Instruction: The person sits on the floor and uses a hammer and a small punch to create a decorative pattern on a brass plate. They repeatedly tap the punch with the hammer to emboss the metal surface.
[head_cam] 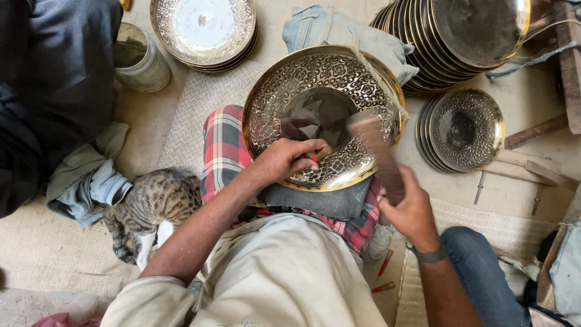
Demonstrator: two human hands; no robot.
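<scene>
The left hand (284, 158) reaches in from the lower left, forearm bare and angled up across the lap, wrist bent over the near rim of a large brass plate (324, 115). Its fingers are curled tight around a small punch (319, 155) with a red mark on the shaft, the tip set against the plate's hammered band just below the smooth centre. The right hand (411, 212) comes up from the lower right, a dark band on its wrist, fingers wrapped shut around the handle of a wooden mallet (375, 151) — the head is blurred and hangs over the plate's right side, above the punch.

The plate rests tilted on the person's lap, on a dark pad over a red checked cloth (223, 148), its far edge leaning on a pale blue cloth (339, 33).

The person sits on a woven mat (187, 109) on the floor. A tabby cat (151, 206) lies curled just beside the left elbow. A stack of patterned plates (203, 27) sits at the top, a cloudy jar (140, 60) to its left. At the upper right leans a bigger stack of plain plates (460, 36), and below it a short stack of smaller hammered bowls (463, 128). Wooden sticks (535, 130) and metal nails (479, 188) lie at the right edge — crumpled clothes (91, 178) on the left.
</scene>
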